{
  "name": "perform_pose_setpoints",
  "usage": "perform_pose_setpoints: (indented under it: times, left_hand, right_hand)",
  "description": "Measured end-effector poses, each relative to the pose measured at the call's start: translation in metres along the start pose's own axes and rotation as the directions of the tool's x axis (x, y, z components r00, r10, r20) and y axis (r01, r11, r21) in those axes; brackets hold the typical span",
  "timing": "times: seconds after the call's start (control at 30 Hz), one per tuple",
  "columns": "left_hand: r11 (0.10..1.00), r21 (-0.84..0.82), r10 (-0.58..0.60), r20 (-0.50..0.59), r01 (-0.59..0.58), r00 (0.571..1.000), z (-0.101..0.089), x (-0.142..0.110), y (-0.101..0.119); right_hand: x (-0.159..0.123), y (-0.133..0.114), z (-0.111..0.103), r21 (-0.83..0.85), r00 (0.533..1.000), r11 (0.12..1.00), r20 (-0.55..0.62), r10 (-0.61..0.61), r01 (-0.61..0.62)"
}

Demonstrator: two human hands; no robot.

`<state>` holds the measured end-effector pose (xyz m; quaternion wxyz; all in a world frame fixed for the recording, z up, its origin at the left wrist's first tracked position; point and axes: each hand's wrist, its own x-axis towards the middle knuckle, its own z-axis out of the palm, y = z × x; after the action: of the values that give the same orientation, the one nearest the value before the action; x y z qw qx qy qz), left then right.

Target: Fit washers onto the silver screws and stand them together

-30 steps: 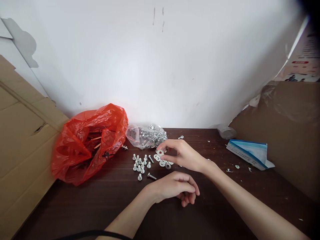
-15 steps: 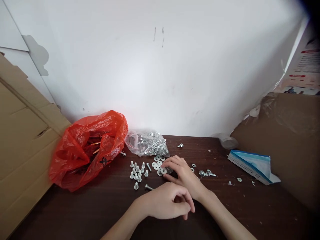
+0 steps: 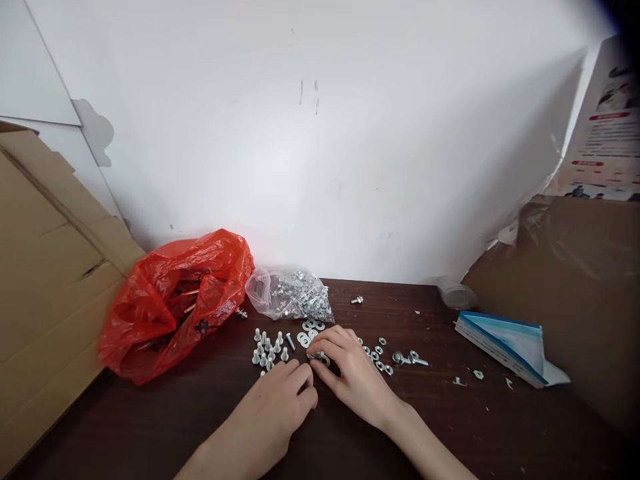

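Table (image 3: 150,427) ran dark; red bag (image 3: 220,250) stood left, clear bag (image 3: 295,293) of hardware beside it. Left hand (image 3: 277,403) had swung left to the bolts (image 3: 277,347), fingers curled, tips hidden; could not tell if it held anything. Right hand (image 3: 353,373) had closed in, thumb and forefinger seemingly pinching a washer (image 3: 319,355) near the loose washers (image 3: 312,333), between bolts and nuts. Both hands thus worked close together, apparently among small parts; more nuts (image 3: 380,365) showed at right.

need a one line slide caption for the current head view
Left hand close to upright bolts, right hand at flat washers on a dark tabletop.
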<state>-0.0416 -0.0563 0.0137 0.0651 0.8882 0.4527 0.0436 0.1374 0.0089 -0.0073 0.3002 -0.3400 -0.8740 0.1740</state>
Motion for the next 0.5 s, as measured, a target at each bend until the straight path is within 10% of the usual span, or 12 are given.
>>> perform_pose_setpoints:
  times: [0.5]
  left_hand:
    - [0.989,-0.151,-0.051,-0.339,0.0,0.94,0.008,-0.02,-0.006]
  right_hand:
    - [0.033,-0.013,0.028,-0.253,0.996,0.963,-0.04,0.082,-0.09]
